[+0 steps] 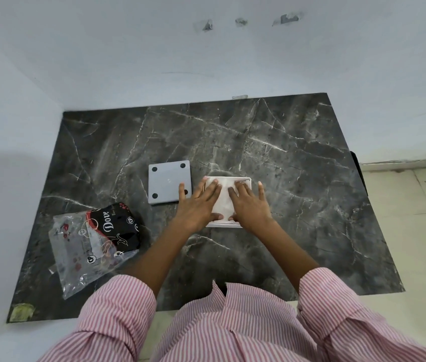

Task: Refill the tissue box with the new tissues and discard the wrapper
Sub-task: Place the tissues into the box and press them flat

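A white tissue box (247,181) lies open-side up at the middle of the dark marble table (298,165), with a stack of white tissues (224,202) inside it. My left hand (198,203) and my right hand (249,205) rest flat on the tissues, fingers spread, pressing down side by side. The box's grey base panel (166,182) with black round feet lies flat just left of the box, under my left thumb tip. The empty plastic wrapper (94,244), clear and black with "Dove" on it, lies crumpled at the table's front left.
The table stands in a corner, with white walls behind it and on its left. A greenish scrap (21,310) sticks at the front left corner. Tiled floor (415,231) shows to the right.
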